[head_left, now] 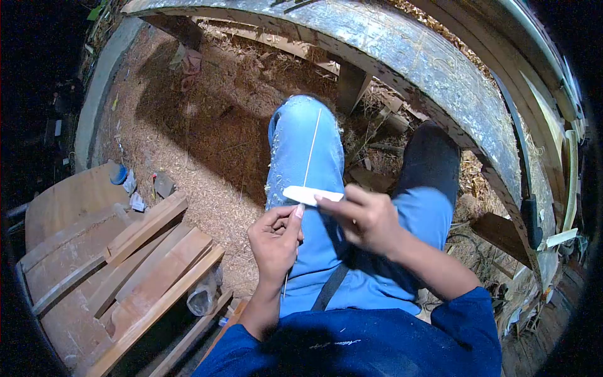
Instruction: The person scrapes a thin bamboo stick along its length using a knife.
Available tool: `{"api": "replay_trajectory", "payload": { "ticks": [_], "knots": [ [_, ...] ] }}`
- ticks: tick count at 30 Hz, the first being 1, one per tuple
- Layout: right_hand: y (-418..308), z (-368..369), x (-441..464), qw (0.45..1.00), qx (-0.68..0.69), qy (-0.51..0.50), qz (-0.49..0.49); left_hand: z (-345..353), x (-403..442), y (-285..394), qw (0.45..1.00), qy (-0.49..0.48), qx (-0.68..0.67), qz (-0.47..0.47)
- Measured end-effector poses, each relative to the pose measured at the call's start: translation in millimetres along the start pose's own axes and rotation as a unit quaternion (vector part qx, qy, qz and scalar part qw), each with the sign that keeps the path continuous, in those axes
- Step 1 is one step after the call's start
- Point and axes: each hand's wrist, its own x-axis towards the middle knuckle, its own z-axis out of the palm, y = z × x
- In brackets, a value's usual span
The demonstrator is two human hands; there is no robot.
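Pinches a thin stick (312, 146) in closed left hand (274, 244); grips a flat white piece (308, 195) across it in closed right hand (370, 220).

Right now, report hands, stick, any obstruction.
Left hand pinching thin stick; right hand holding white blade-shaped piece across it. Piece and left hand hide part of stick.

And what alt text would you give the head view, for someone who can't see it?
A seated person's left hand grips a thin pale rod while the right hand holds a flat white piece across it, above blue trousers. Wood shavings cover the ground, with stacked wooden boards at lower left and a worn bench ahead.
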Motion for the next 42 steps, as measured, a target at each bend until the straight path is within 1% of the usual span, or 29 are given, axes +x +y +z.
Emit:
{"api": "replay_trajectory", "payload": {
  "ticks": [1, 3, 4, 5, 7, 8, 9, 11, 13, 15, 17, 19, 21, 22, 23, 25, 27, 29, 30, 31, 34, 35, 37, 38, 39, 40, 41, 42],
  "knots": [
    [-5.6, 3.5, -2.0, 1.000, 0.009, 0.005, -0.001, -1.1, 0.8, -0.8, 1.000, 0.002, -0.005, -0.007],
    [7.4, -2.7, 5.9, 0.999, 0.000, 0.008, 0.041, -3.0, 2.2, -3.5, 1.000, 0.000, 0.005, 0.004],
    [18.8, -0.5, 15.9, 0.994, 0.041, 0.073, 0.069, -3.5, 1.7, -5.1, 1.000, -0.002, 0.015, 0.016],
    [21.6, -3.1, 21.2, 0.990, 0.020, 0.073, 0.119, -3.2, 0.7, -6.4, 1.000, -0.001, 0.014, 0.014],
    [8.7, -8.4, 17.8, 0.998, 0.000, 0.023, 0.057, -1.9, 1.2, -6.9, 1.000, 0.002, -0.006, 0.020],
    [2.3, -6.3, 9.9, 0.999, -0.015, -0.027, 0.027, -2.5, 1.7, -6.4, 1.000, 0.001, -0.006, 0.020],
    [-4.3, -2.6, 6.4, 0.999, 0.012, -0.034, 0.001, -3.4, 1.7, -5.9, 1.000, 0.002, -0.012, 0.006],
    [-3.2, -9.4, 10.0, 0.999, -0.002, -0.041, 0.022, -3.9, 2.7, -3.8, 1.000, 0.004, -0.020, -0.008],
    [5.9, -13.7, 23.8, 0.995, -0.022, -0.013, 0.096, -3.6, 2.5, -0.6, 1.000, -0.002, -0.024, -0.017],
    [-0.2, -7.5, 22.2, 0.995, -0.035, -0.013, 0.090, -2.6, 2.0, -1.5, 0.999, 0.004, -0.031, -0.022],
    [-5.8, -1.7, 15.2, 0.999, -0.047, 0.011, -0.007, -1.8, 2.6, -1.6, 0.999, 0.002, -0.037, -0.020],
    [-2.0, -3.9, 16.1, 0.999, -0.043, -0.002, -0.008, -5.0, -1.9, -3.9, 1.000, 0.002, -0.020, -0.016],
    [20.7, -6.6, 28.1, 0.992, -0.023, 0.098, 0.078, -6.0, -3.1, -6.9, 1.000, 0.004, -0.027, -0.013],
    [22.3, -8.8, 32.3, 0.988, -0.015, 0.094, 0.117, -5.4, -4.0, -8.1, 0.999, 0.006, -0.035, -0.010],
    [16.2, -9.3, 31.9, 0.989, -0.016, 0.093, 0.117, -4.3, -4.1, -9.4, 0.999, 0.007, -0.036, -0.010],
    [-2.0, -6.7, 22.7, 1.000, -0.018, 0.008, 0.003, -2.2, -2.1, -10.1, 0.999, 0.028, -0.026, -0.003],
    [2.4, 1.9, 19.6, 0.999, -0.030, 0.000, -0.015, -4.1, -2.1, -9.2, 0.999, 0.024, -0.027, -0.013],
    [27.2, 0.5, 37.1, 0.991, 0.022, 0.125, 0.042, -5.2, -2.3, -8.7, 0.999, 0.025, -0.029, -0.024],
    [23.4, -11.9, 47.3, 0.988, -0.002, 0.120, 0.099, -4.7, -2.8, -8.4, 0.999, 0.024, -0.034, -0.020],
    [26.6, -7.8, 44.7, 0.989, -0.004, 0.110, 0.103, -4.6, -3.7, -8.5, 0.999, 0.021, -0.037, -0.016],
    [2.3, 0.6, 23.0, 0.999, -0.033, 0.010, 0.032, -7.6, -4.1, -8.6, 0.999, 0.019, -0.034, -0.024],
    [1.7, 1.9, 22.6, 0.999, -0.037, 0.014, 0.032, -8.1, -3.5, -8.6, 0.999, 0.017, -0.035, -0.023],
    [25.5, -1.3, 45.3, 0.990, 0.000, 0.132, 0.057, -10.0, -4.7, -10.3, 0.999, 0.009, -0.028, -0.016],
    [27.7, -9.6, 53.4, 0.983, -0.012, 0.139, 0.115, -9.9, -4.8, -11.1, 0.999, 0.011, -0.028, -0.016],
    [30.3, -8.3, 51.1, 0.986, -0.030, 0.119, 0.116, -9.3, -5.2, -11.8, 1.000, 0.010, -0.026, -0.006],
    [24.9, -6.0, 44.0, 0.993, -0.019, 0.081, 0.089, -9.1, -4.9, -11.7, 1.000, 0.006, -0.023, 0.005],
    [14.6, -4.4, 34.2, 0.997, -0.010, 0.044, 0.061, -9.1, -5.0, -11.3, 1.000, 0.004, -0.022, 0.005],
    [1.2, -3.7, 30.7, 0.998, -0.028, 0.019, 0.048, -8.8, -5.2, -10.8, 0.999, 0.009, -0.031, -0.009]
  ]
}}
